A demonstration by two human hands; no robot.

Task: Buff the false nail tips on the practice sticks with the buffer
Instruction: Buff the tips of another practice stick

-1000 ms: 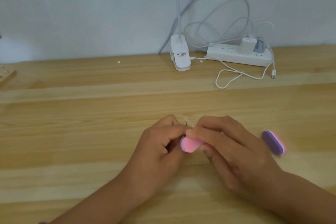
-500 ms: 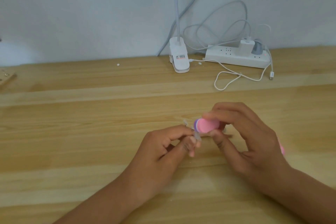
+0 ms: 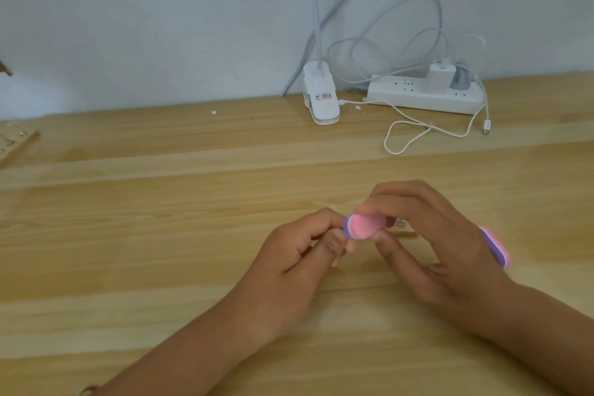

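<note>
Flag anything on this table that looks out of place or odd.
Nothing is spilled or damaged. Only the charging cable sprawls loose beside the power strip, free plug unconnected, and a spare buffer lies beside the right hand.

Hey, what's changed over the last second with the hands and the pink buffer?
The right hand carried the pink buffer away from the body and slightly rightward, keeping its grip; it now covers part of the spare buffer. The left hand stayed put, still pinching the practice stick, now hidden by fingers and buffer. The power strip is unmoved.
</note>
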